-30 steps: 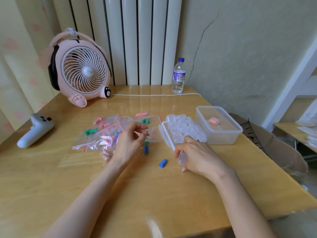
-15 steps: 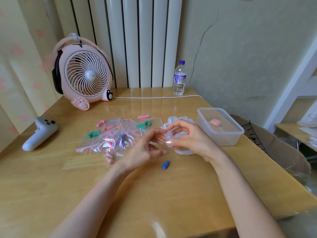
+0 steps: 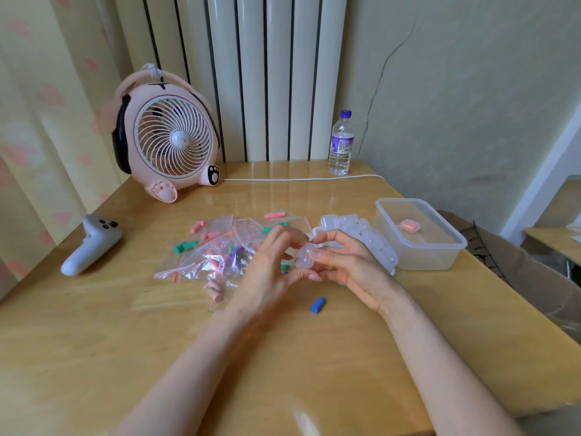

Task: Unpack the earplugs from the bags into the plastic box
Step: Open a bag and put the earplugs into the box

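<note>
While L hand (image 3: 267, 273) & R hand (image 3: 350, 267) pinch a clear case (image 3: 304, 262) between them, blue earplug (image 3: 317, 305) lies nearby.

The left hand (image 3: 267, 275) hides part of the bags (image 3: 213, 253) and of the small clear case (image 3: 304, 260); its contents cannot be told.

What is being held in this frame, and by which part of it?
A small clear case, held between both hands: the right hand pinches its right side with thumb and fingers, the left hand pinches its left side.
</note>
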`<state>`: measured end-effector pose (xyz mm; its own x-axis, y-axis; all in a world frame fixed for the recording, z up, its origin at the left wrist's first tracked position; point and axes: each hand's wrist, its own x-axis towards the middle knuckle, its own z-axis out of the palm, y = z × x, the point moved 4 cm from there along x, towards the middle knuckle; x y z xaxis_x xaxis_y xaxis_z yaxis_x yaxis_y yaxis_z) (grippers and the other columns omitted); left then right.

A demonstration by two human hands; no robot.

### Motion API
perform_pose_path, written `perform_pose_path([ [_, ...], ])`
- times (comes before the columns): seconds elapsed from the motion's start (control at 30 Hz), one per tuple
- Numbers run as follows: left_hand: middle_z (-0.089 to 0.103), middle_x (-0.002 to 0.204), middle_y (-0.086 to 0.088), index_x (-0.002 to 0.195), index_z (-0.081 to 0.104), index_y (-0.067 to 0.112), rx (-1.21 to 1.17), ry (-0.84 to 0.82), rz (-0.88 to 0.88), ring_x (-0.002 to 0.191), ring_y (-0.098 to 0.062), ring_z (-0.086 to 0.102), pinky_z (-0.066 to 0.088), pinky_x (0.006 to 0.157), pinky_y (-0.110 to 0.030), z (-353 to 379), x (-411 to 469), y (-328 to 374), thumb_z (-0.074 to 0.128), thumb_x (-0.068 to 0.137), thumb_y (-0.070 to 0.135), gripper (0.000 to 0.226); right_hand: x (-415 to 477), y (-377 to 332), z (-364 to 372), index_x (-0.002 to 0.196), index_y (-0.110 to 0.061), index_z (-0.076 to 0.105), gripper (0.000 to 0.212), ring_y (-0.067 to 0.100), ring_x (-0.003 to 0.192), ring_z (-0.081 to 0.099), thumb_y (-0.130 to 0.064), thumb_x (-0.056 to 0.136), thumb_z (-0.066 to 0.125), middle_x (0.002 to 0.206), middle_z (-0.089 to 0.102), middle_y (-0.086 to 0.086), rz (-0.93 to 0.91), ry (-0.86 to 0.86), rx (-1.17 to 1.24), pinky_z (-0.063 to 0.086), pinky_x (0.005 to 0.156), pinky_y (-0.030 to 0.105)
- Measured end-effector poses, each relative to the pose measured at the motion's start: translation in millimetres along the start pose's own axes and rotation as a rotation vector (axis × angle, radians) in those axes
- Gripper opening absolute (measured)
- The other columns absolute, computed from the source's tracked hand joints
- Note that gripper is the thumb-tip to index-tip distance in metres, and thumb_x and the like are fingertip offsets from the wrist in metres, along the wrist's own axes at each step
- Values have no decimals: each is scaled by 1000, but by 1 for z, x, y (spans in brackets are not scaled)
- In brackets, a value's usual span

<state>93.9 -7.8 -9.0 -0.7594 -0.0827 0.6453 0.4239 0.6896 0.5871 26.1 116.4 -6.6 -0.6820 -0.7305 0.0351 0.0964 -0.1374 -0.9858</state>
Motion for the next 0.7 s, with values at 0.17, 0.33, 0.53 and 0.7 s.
perform_pose_path([
  [0.17, 58, 91, 9, 95, 59, 12, -21, -10, -43, 84, -1, 53, 39, 76, -9, -1, -1, 0, 78, 64, 41, 46, 2, 5, -1, 105, -4, 51, 26, 20, 67, 64, -3, 82, 64, 82, 68, 15, 2, -6, -22, 54, 70, 32],
  [0.33, 64, 88, -1, 92, 62, 8, 21, 2, -52, 84, -6, 56, 43, 75, -14, -6, 0, -3, 79, 62, 36, 45, 2, 8, 5, 102, -8, 58, 31, 17, 65, 61, -20, 75, 69, 82, 66, 11, -2, -17, -14, 53, 72, 31],
  [0.53, 63, 89, -1, 94, 63, 11, -1, -7, -87, 83, -6, 56, 46, 75, -20, -3, -1, -8, 80, 58, 36, 47, 2, 8, 3, 102, -7, 59, 38, 19, 66, 64, -25, 71, 72, 79, 69, 11, -24, 42, -81, 54, 72, 31],
  [0.7, 55, 92, 7, 98, 59, 12, 122, -9, -58, 83, 0, 50, 45, 72, -23, -6, 0, -9, 72, 63, 51, 53, 4, 8, -3, 104, -2, 59, 29, 25, 71, 64, -12, 80, 71, 80, 61, 13, -81, 147, -162, 56, 71, 38],
])
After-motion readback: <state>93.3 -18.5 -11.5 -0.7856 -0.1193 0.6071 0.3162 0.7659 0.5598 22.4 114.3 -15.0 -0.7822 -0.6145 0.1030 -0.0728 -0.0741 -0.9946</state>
